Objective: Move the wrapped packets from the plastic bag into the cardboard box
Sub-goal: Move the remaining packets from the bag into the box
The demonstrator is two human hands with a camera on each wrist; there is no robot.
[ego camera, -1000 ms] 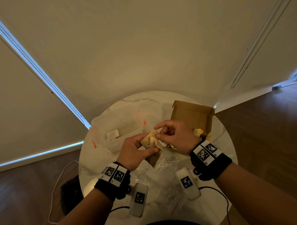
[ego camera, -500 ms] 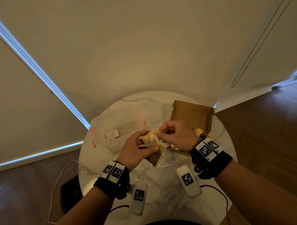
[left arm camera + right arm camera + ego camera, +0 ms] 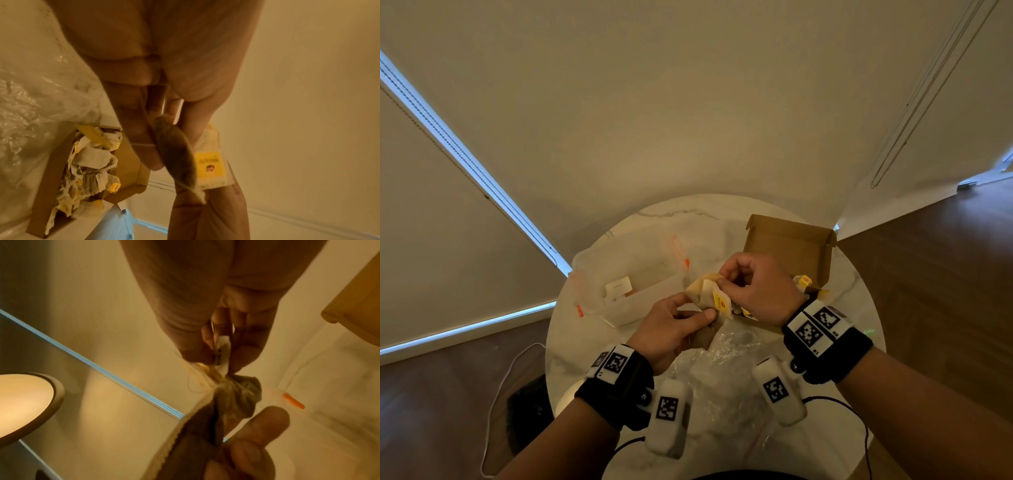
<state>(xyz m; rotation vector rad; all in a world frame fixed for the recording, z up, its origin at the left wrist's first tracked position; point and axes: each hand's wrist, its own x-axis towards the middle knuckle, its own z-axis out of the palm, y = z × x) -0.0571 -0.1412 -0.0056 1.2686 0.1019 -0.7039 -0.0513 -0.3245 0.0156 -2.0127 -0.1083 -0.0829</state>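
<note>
both hands above tabletop (image 3: 592,329) — left hand (image 3: 666,334) fingers pinch lower end of packet (image 3: 709,296), right hand (image 3: 758,291) fingers pinch its upper end. packet held in air between bag (image 3: 726,373) and box (image 3: 787,245). box open, holds more packets. clear tub (image 3: 619,291) left of hands.

On the round table (image 3: 599,329), the plastic bag (image 3: 726,370) lies nearest, the cardboard box (image 3: 787,240) behind it to the right.
</note>
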